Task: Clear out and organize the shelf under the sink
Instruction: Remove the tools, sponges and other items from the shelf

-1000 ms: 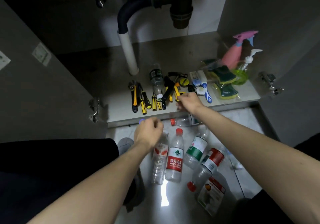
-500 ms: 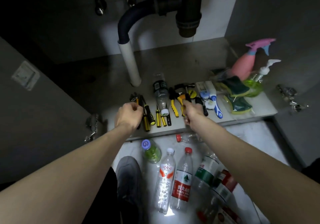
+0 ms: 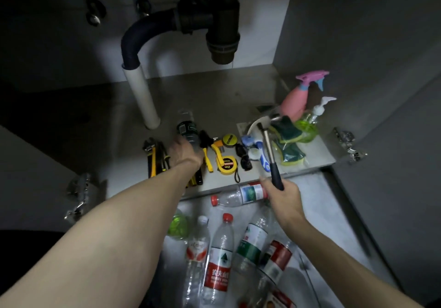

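Note:
The grey shelf [image 3: 315, 150] under the sink carries tools and cleaning items. My right hand [image 3: 285, 199] grips the dark handle of a claw hammer [image 3: 267, 138], raised above the shelf's front edge with its head pointing back. My left hand [image 3: 182, 151] reaches onto the shelf and closes around a dark-labelled clear bottle [image 3: 186, 126] lying there. Yellow-handled pliers and screwdrivers [image 3: 155, 157] lie left of that hand. A yellow tape measure [image 3: 226, 163] and a second round one [image 3: 229, 140] lie between my hands.
A white drain pipe [image 3: 140, 93] stands at the shelf's back, with a black trap [image 3: 223, 42] overhead. Sponges [image 3: 286, 131], a pink spray bottle [image 3: 296, 97] and a green soap pump [image 3: 307, 126] crowd the right. Several empty plastic bottles [image 3: 219, 262] lie on the floor below.
My right hand has lifted the hammer off the shelf and drawn it back toward me. My left hand has moved right, from the pliers to the dark-labelled bottle.

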{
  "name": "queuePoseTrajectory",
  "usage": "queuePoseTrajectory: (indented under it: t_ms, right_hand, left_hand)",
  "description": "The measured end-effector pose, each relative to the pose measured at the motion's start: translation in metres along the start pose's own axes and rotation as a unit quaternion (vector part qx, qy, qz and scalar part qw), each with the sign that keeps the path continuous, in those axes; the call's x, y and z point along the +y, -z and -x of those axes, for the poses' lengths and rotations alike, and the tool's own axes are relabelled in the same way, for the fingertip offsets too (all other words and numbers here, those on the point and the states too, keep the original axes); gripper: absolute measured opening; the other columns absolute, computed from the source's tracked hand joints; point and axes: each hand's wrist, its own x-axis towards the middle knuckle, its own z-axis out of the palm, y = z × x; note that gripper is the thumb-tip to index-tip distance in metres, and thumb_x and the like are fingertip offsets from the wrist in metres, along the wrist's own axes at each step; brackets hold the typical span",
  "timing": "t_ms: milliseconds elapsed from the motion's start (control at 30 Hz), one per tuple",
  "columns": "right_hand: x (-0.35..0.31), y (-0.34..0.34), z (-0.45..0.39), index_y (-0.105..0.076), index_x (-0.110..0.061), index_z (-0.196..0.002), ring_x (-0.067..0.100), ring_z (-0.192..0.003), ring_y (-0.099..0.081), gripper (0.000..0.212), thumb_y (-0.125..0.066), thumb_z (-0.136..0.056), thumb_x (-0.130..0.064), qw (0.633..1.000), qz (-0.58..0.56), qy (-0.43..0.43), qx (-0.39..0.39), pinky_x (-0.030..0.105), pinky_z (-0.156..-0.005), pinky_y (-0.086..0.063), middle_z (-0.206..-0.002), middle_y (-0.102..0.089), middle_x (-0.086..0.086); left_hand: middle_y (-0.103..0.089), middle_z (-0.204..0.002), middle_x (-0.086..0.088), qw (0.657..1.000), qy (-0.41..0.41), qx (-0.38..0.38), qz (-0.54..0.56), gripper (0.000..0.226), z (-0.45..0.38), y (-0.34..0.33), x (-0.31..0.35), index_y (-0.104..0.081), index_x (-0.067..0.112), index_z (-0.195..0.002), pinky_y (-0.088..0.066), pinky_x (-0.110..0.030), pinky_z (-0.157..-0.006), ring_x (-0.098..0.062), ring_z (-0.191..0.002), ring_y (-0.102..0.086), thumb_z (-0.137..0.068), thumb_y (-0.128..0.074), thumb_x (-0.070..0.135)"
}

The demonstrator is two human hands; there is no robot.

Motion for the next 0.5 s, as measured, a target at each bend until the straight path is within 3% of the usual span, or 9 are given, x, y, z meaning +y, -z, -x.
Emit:
queuePoseTrajectory:
  t_ms: [133, 233, 333, 400, 500]
  right_hand:
    - [0.014, 0.026, 0.014, -0.052, -0.02, -0.059, 0.011, -0.046, -0.04, 0.042, -0.07, -0.091, -0.04, 0.999, 0.048, -0.015, -0.002, 0.029, -0.047, -0.035, -0.05, -0.042, -0.007]
    - [0.029, 0.038, 0.021, -0.046, -0.023, -0.056, 0.009, -0.043, -0.037, 0.046, -0.071, -0.092, -0.04, 0.997, 0.072, -0.024, -0.013, 0.027, -0.045, -0.033, -0.047, -0.039, -0.01]
    - [0.039, 0.045, 0.03, -0.05, -0.022, -0.06, 0.013, -0.047, -0.04, 0.043, -0.071, -0.09, -0.044, 0.995, 0.085, -0.031, -0.034, 0.03, -0.049, -0.036, -0.051, -0.043, -0.006]
    - [0.04, 0.049, 0.032, -0.052, -0.021, -0.062, 0.016, -0.05, -0.043, 0.042, -0.071, -0.089, -0.047, 0.994, 0.092, -0.027, -0.048, 0.033, -0.052, -0.038, -0.054, -0.045, -0.002]
    - [0.04, 0.052, 0.03, -0.051, -0.021, -0.062, 0.017, -0.052, -0.042, 0.043, -0.072, -0.088, -0.047, 0.994, 0.092, -0.025, -0.049, 0.035, -0.055, -0.038, -0.056, -0.044, 0.001]
  left_hand:
    - [-0.041, -0.146, -0.023, 1.0, 0.01, 0.011, -0.01, 0.094, -0.022, -0.01, 0.0, -0.021, 0.005, -0.151, -0.035, -0.041, -0.11, -0.039, -0.135, -0.039, -0.084, -0.069, 0.05]
    - [-0.047, -0.142, -0.02, 0.999, 0.03, -0.011, -0.023, 0.098, -0.037, -0.011, -0.001, -0.026, 0.009, -0.15, -0.04, -0.042, -0.105, -0.039, -0.131, -0.045, -0.078, -0.072, 0.057]
    - [-0.059, -0.129, -0.015, 0.999, 0.045, -0.025, -0.003, 0.076, -0.041, -0.009, 0.0, -0.05, 0.012, -0.136, -0.051, -0.037, -0.09, -0.036, -0.117, -0.058, -0.079, -0.069, 0.058]
    - [-0.064, -0.123, -0.013, 0.998, 0.032, -0.016, 0.044, 0.056, -0.037, -0.004, 0.007, -0.059, 0.016, -0.126, -0.054, -0.038, -0.089, -0.034, -0.113, -0.062, -0.082, -0.067, 0.05]
    - [-0.066, -0.122, -0.012, 0.99, 0.009, 0.008, 0.141, 0.058, -0.016, 0.009, 0.019, -0.06, 0.015, -0.126, -0.051, -0.033, -0.084, -0.035, -0.112, -0.063, -0.08, -0.069, 0.049]
